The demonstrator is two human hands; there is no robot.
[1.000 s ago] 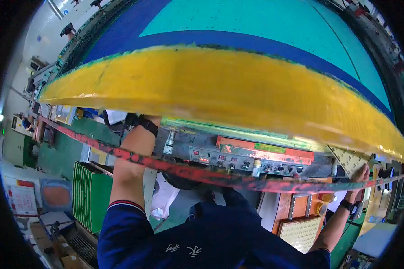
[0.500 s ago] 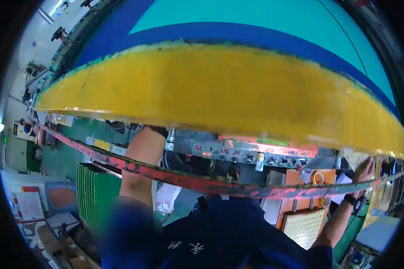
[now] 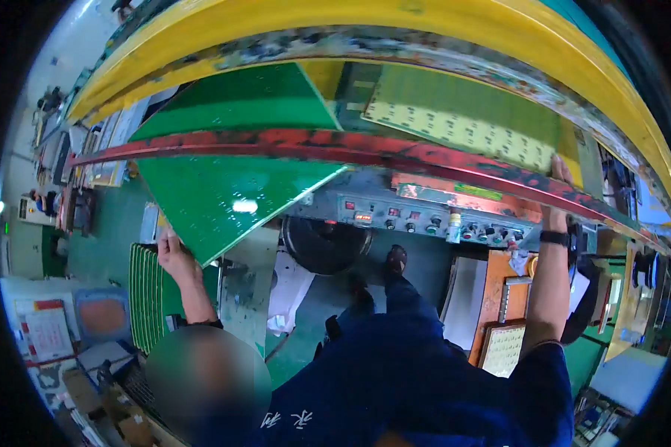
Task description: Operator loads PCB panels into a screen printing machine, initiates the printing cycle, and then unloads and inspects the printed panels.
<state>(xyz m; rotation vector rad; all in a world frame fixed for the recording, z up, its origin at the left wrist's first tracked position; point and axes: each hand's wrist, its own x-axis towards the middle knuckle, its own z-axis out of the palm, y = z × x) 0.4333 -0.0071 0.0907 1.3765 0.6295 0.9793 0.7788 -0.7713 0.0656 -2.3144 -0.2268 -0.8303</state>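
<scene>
My left hand pinches the near edge of a large glossy green board, close to its lower left corner. The board slants under a red bar that crosses in front of the machine. Reaching under the bar, my right hand has its fingers stretched out at the right end of a yellow-green panel printed with rows of small dark marks. That panel lies flat on the machine bed, below a raised yellow frame. The bar hides part of my right hand.
A control panel with knobs and red displays faces me below the bed. Several green boards stand in a rack at left. A black round drum sits low, and a printed panel leans by an orange board at right.
The yellow frame and red bar now appear higher, uncovering the machine bed and printed panel. My left hand has come into view holding the green board. My right hand has moved inward and up.
</scene>
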